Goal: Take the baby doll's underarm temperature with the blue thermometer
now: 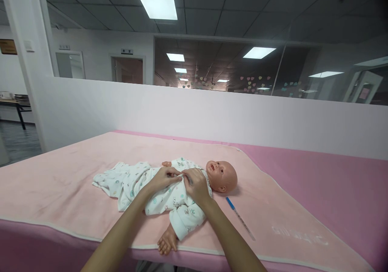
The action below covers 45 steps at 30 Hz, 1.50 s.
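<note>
A baby doll lies on its back on the pink mat, head to the right, dressed in white patterned baby clothes. Over the doll's chest, my left hand pinches the front of the clothes between thumb and fingers. My right hand meets it there, its bent fingers closed on the same cloth near the collar. Whatever fastening lies under the fingertips is too small to make out. One doll hand sticks out of the near sleeve, at the mat's front edge.
A thermometer-like stick with a blue cap rests on the pink mat, right of my right forearm. Behind the padded surface runs a low white wall with glass above. A table stands far left.
</note>
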{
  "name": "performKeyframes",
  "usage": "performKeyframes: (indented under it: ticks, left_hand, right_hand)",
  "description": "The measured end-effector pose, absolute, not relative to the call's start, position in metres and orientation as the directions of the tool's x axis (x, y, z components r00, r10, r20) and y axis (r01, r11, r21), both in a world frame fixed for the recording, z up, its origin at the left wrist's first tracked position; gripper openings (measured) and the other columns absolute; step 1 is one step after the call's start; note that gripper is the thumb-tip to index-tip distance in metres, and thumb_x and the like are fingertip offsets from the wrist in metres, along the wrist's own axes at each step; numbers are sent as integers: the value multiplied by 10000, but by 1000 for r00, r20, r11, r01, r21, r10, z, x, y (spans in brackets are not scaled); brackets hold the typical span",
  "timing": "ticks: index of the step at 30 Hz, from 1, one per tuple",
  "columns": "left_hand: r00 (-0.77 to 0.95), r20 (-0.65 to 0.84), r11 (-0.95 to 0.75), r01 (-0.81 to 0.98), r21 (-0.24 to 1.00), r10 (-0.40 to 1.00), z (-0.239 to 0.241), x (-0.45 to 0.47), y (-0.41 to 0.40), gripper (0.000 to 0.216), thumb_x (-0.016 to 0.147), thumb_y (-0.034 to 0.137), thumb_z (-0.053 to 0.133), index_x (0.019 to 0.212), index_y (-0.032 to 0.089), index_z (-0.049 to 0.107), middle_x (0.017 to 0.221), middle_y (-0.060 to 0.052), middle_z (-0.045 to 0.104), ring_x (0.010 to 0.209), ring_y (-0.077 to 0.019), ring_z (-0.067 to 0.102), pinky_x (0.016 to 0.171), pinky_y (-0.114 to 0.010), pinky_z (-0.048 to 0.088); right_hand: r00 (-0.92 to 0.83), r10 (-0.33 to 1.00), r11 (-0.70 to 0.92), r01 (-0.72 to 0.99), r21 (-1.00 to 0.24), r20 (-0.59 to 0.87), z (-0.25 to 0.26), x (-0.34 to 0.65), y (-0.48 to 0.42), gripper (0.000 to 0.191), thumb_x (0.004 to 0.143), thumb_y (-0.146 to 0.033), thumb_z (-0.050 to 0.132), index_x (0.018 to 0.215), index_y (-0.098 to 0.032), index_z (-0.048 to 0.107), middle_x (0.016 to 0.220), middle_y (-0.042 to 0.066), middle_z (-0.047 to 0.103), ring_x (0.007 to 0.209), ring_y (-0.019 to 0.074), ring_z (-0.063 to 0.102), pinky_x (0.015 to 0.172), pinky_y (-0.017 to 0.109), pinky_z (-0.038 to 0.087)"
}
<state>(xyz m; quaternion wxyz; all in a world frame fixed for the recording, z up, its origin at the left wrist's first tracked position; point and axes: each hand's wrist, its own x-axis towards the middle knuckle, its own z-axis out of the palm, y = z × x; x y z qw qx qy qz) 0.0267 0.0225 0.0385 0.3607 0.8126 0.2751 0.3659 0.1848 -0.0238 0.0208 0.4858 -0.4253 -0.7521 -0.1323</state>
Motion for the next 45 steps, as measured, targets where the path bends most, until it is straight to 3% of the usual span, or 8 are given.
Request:
performKeyframes:
  ticks: [7, 11, 16, 27, 35, 45]
  left_hand:
    - [583, 415, -592, 145, 793, 698, 38, 27, 24, 254, 703, 385, 582, 723, 157, 694, 609, -9, 550, 629, -110, 445, 572, -220, 336]
    - [578, 399, -577, 158, 801, 712, 37, 26, 24, 281, 700, 405, 580, 754, 158, 705, 616, -17, 584, 640, -122, 464, 578, -229, 350]
    - [526, 374, -535, 192, 823, 764, 38, 26, 22, 328, 674, 419, 603, 830, 148, 702, 611, -19, 588, 625, -127, 472, 562, -234, 356]
    - [512, 429, -601, 233, 764, 744, 39, 27, 21, 298, 684, 404, 592, 819, 155, 685, 639, -18, 567, 643, -124, 475, 587, -232, 364]
    - [530, 425, -565, 129, 815, 734, 40, 27, 20, 302, 671, 354, 625, 872, 130, 613, 753, -42, 623, 656, -119, 510, 625, -240, 390]
    - [533, 420, -548, 100, 831, 735, 37, 26, 23, 267, 659, 314, 640, 833, 136, 544, 633, 11, 557, 562, -81, 426, 541, -205, 321]
  right_hand:
    - [-214, 521, 613, 767, -188, 827, 22, 185, -26, 144, 725, -95, 464, 752, -191, 568, 737, 21, 591, 754, 161, 505, 703, 296, 362]
    - [-211, 520, 611, 769, -188, 828, 22, 185, -25, 145, 728, -99, 465, 753, -191, 573, 736, 21, 587, 750, 158, 500, 711, 298, 359]
    - [-209, 526, 601, 777, -187, 824, 20, 185, -22, 134, 720, -102, 481, 743, -192, 577, 727, 17, 586, 747, 161, 495, 733, 309, 348]
    - [-202, 520, 605, 773, -191, 830, 21, 185, -23, 143, 717, -98, 477, 763, -195, 573, 726, 14, 596, 746, 159, 506, 722, 301, 353]
    - [-185, 545, 624, 741, -248, 818, 22, 185, -24, 206, 716, -76, 478, 834, -210, 581, 795, 11, 619, 779, 169, 510, 744, 312, 348]
    - [-204, 564, 630, 733, -256, 800, 19, 187, -22, 274, 702, -34, 443, 834, -215, 602, 765, 5, 615, 763, 160, 509, 730, 301, 345]
